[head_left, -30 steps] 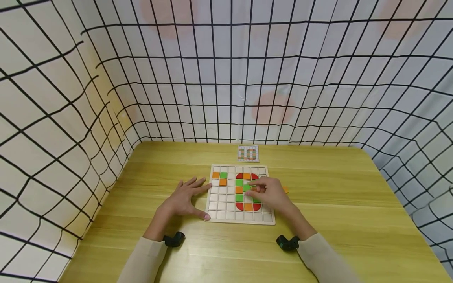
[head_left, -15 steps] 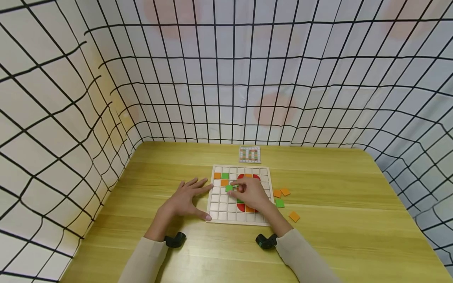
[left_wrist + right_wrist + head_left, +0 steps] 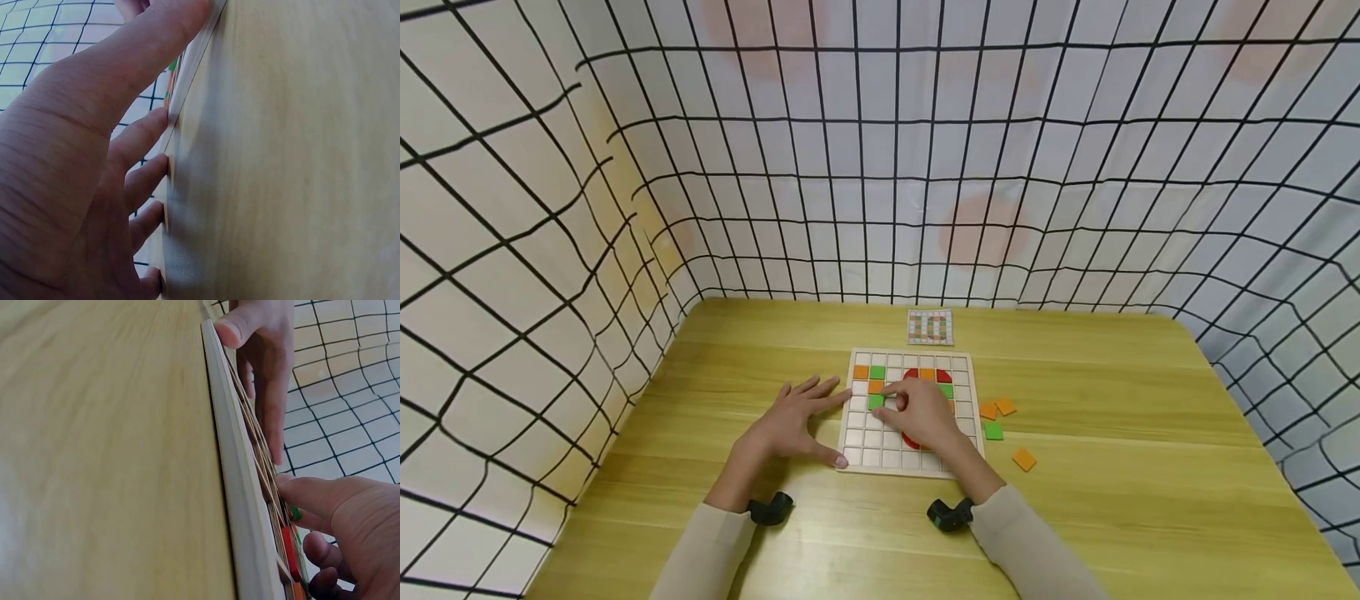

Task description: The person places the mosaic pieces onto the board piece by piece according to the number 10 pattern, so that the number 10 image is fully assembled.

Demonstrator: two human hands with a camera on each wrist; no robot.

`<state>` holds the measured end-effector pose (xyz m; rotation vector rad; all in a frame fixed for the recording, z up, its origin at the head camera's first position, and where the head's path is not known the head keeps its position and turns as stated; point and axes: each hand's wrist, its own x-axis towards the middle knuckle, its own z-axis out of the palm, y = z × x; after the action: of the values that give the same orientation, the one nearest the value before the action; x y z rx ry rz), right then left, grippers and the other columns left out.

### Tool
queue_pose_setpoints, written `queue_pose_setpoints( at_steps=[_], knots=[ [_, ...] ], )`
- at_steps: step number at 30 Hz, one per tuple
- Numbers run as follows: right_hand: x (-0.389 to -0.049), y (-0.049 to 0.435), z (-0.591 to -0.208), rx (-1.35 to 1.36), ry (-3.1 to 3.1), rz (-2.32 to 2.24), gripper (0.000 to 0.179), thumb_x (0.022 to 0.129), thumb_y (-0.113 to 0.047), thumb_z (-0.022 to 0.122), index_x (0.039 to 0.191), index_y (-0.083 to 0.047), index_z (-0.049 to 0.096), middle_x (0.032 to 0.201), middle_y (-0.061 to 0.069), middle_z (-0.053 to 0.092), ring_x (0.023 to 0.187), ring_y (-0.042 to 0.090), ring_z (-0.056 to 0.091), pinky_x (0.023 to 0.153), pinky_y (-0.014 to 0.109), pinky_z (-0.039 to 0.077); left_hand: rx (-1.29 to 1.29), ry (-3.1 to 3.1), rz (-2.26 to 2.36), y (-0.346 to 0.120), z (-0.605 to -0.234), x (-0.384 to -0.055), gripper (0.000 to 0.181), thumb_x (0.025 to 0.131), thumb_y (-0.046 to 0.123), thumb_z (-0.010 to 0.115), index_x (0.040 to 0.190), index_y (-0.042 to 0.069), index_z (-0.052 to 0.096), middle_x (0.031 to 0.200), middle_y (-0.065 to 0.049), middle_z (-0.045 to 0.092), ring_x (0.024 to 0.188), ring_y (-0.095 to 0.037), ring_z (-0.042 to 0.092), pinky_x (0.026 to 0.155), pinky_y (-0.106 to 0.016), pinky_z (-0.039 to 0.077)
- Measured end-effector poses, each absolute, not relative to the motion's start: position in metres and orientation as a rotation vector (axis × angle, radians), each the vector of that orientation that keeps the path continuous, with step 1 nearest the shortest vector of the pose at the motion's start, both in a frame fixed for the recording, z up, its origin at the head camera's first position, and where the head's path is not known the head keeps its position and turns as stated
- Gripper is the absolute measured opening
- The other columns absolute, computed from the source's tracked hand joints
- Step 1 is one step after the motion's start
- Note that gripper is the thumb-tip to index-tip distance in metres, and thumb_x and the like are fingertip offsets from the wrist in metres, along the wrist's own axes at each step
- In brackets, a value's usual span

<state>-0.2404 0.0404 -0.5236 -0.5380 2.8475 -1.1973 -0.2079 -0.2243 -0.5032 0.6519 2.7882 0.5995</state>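
In the head view, a wooden grid board lies on the table with orange, green and red pieces set in some cells. The thumb and forefinger of my right hand pinch a green tile at a cell just below an orange tile. That hand hides part of the red-cornered pattern on the board's right half. My left hand is spread flat beside the board's left edge, its thumb at the lower left corner. From the left wrist view, the left thumb lies along the board's side.
Several loose tiles lie right of the board, among them a green tile and an orange tile. A small printed pattern card is behind the board. Black grid netting encloses the table's back and sides.
My right hand has moved left across the board with the green tile, from the red-cornered pattern to the left columns, uncovering the loose tiles at right. My left hand stays by the board's edge.
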Motion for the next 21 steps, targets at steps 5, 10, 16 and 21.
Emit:
queue_pose_setpoints(
  at_steps=[5,10,16,21],
  knots=[
    [-0.2412,0.0382,-0.5265,-0.57,2.884,-1.162,0.031,0.084,-0.039,0.087,0.109,-0.022,0.082,0.064,-0.009,0.053,0.059,0.008,0.046,0.055,0.023,0.034,0.65,2.789,0.597,-0.2237,-0.5018,-0.2071,0.112,0.064,0.079,0.081,0.159,0.035,0.04,0.171,-0.002,0.026,0.16,-0.039,0.015,0.123,-0.074,0.005],
    [-0.2406,0.0386,-0.5264,-0.591,2.889,-1.177,0.03,0.083,-0.038,0.087,0.108,-0.022,0.082,0.063,-0.009,0.052,0.058,0.008,0.045,0.055,0.023,0.033,0.64,2.788,0.6,-0.2232,-0.5009,-0.2068,0.112,0.065,0.079,0.081,0.159,0.035,0.04,0.171,-0.001,0.026,0.16,-0.039,0.015,0.123,-0.074,0.005],
    [-0.241,0.0405,-0.5263,-0.579,2.87,-1.195,0.031,0.083,-0.038,0.087,0.109,-0.022,0.082,0.063,-0.009,0.052,0.057,0.009,0.045,0.055,0.023,0.033,0.64,2.79,0.596,-0.2222,-0.5005,-0.2073,0.111,0.065,0.078,0.081,0.159,0.034,0.04,0.171,-0.003,0.027,0.16,-0.039,0.016,0.123,-0.073,0.005],
    [-0.2408,0.0424,-0.5256,-0.579,2.808,-1.261,0.031,0.084,-0.037,0.087,0.11,-0.021,0.082,0.063,-0.007,0.054,0.056,0.01,0.044,0.054,0.024,0.033,0.643,2.794,0.577,-0.2229,-0.4996,-0.2072,0.112,0.065,0.078,0.081,0.159,0.035,0.04,0.171,-0.003,0.026,0.16,-0.04,0.016,0.123,-0.073,0.005]
  ],
)
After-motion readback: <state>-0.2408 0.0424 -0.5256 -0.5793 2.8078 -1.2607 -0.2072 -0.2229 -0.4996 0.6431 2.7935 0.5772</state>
